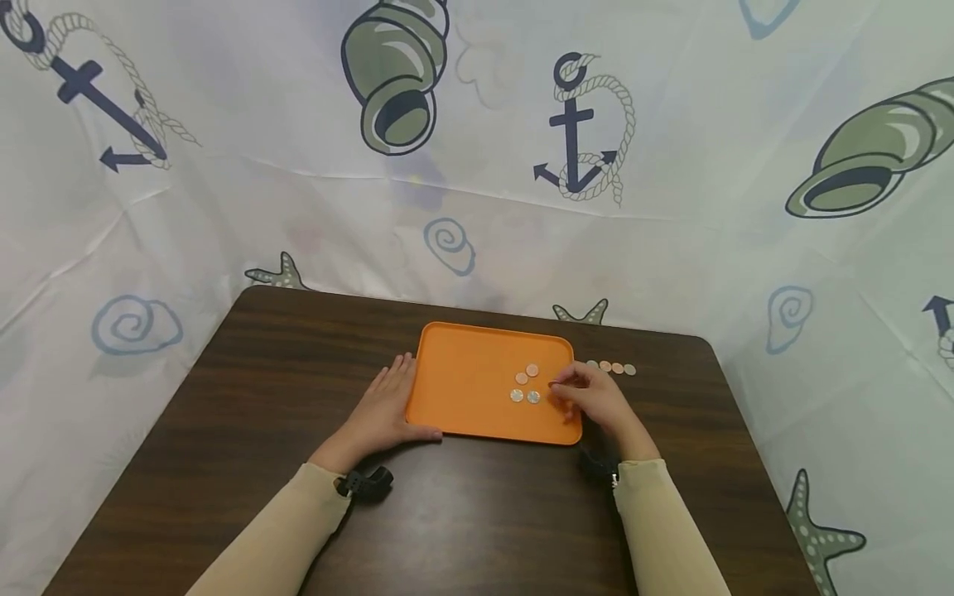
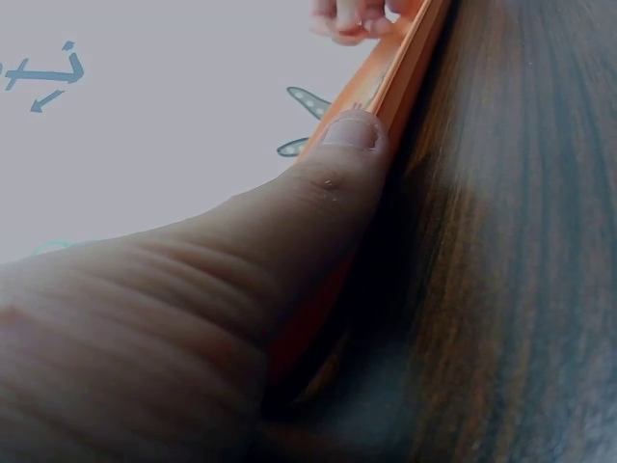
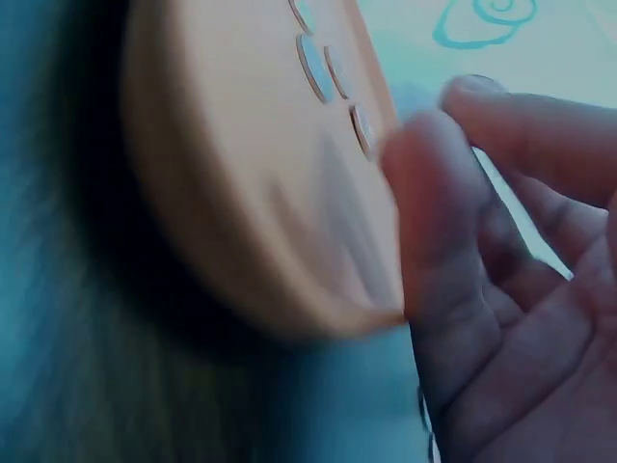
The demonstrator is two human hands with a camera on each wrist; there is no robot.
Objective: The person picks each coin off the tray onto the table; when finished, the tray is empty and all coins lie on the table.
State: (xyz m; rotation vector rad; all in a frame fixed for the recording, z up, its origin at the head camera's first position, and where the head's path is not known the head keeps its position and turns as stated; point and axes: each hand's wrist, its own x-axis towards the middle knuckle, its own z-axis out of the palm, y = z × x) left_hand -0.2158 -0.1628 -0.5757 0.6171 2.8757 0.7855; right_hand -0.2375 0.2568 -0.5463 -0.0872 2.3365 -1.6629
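Note:
An orange tray (image 1: 465, 381) lies on the dark table. On its right half rest several coins (image 1: 517, 396), copper and silver ones. Against the tray's near left corner rests my left hand (image 1: 383, 410), fingers straight along the left side and thumb (image 2: 352, 135) on the near rim. Over the tray's right end is my right hand (image 1: 592, 401), its thumb and index finger brought together at the tips. A thin coin edge (image 1: 553, 383) seems to show between them; the fingers hide most of it. The right wrist view shows this pinch beside the tray's coins (image 3: 313, 68).
A row of several coins (image 1: 617, 368) lies on the table just right of the tray, partly behind my right hand. The brown wooden table (image 1: 477, 513) reaches back to a white cloth (image 1: 492, 207) printed with anchors and shells. Black wrist cameras (image 1: 365, 484) sit at both cuffs.

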